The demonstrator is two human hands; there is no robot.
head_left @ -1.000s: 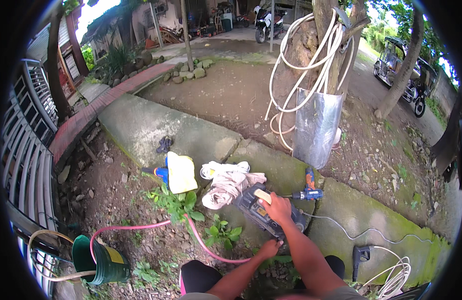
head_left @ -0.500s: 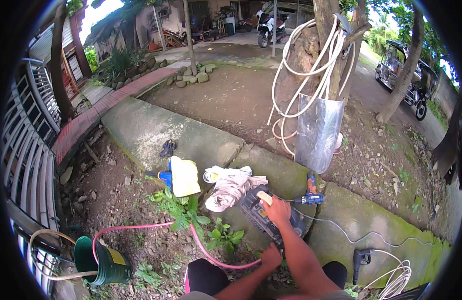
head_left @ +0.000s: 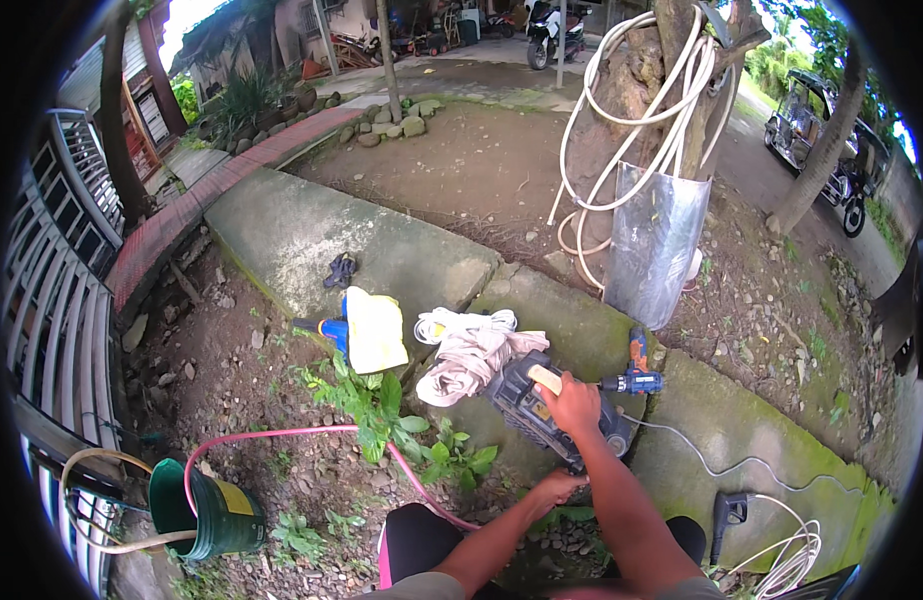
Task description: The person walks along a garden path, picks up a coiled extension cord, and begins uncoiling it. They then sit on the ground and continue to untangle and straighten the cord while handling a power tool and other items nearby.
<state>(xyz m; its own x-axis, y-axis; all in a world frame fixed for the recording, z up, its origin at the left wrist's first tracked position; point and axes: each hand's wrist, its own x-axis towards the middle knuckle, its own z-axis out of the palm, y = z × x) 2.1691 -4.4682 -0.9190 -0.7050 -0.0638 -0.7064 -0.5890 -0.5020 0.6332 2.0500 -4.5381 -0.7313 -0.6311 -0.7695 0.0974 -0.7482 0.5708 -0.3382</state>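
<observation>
A black pressure washer (head_left: 527,408) stands tilted on the mossy concrete slab in front of me. My right hand (head_left: 574,402) is closed around its top handle, whose tan grip (head_left: 545,378) shows beside the fingers. Low at the washer's near side is my left hand (head_left: 559,487), its fingers curled in; what they hold is hidden. The pink hose (head_left: 422,485) runs from the left and passes behind my left forearm. Against the washer's far left side lies a bundle of beige cloth (head_left: 472,368). A blue and orange cordless drill (head_left: 637,372) rests just right of the washer.
A yellow cloth (head_left: 375,335) lies over a blue tool. Dark sandals (head_left: 340,270) sit further back. At left stands a green bucket (head_left: 227,515) with hoses in it. A spray gun (head_left: 727,515) and coiled hose (head_left: 794,560) are at right. A metal sheet (head_left: 657,245) leans against the tree.
The whole view has shifted, so the scene sits slightly higher and further right. The pink hose's near end now disappears behind my left forearm instead of reaching the hand. My right hand keeps the handle.
</observation>
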